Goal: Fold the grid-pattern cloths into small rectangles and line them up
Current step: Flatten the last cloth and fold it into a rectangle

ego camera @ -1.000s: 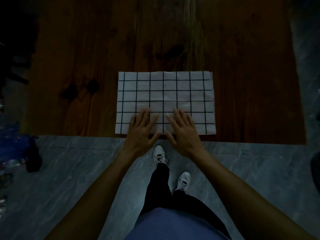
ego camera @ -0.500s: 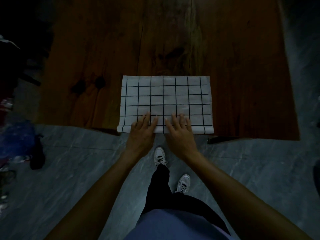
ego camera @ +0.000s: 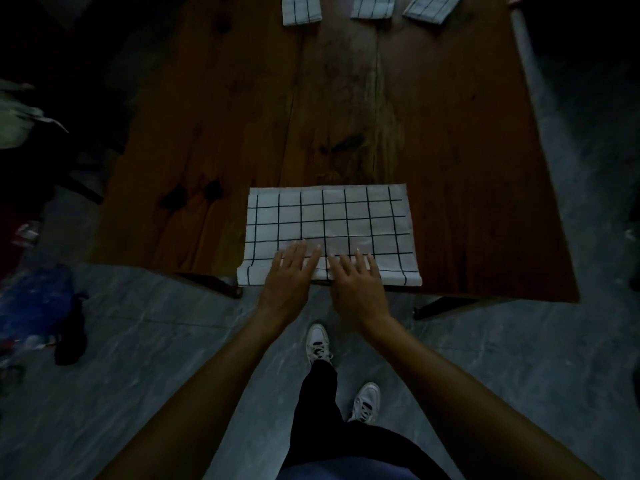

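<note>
While lying flat at the near edge of the wooden table [ego camera: 346,116], the grid-pattern cloth [ego camera: 329,220] hangs slightly over that edge at its front hem, white with thin black lines, folded into a wide rectangle. Pressed on its near middle by the left hand [ego camera: 289,278] and the right hand [ego camera: 356,285], both palms down with fingers straight and slightly spread, side by side and nearly touching, neither pinching the fabric. At the far end of the table, three smaller folded cloths in a row: one at left [ego camera: 300,8], one in the middle [ego camera: 372,5], one at right [ego camera: 431,6], this last set askew. No readable writing, brand or label anywhere. No containers in sight. Below the table, grey stone floor [ego camera: 156,341] and white sneakers [ego camera: 318,344].
</note>
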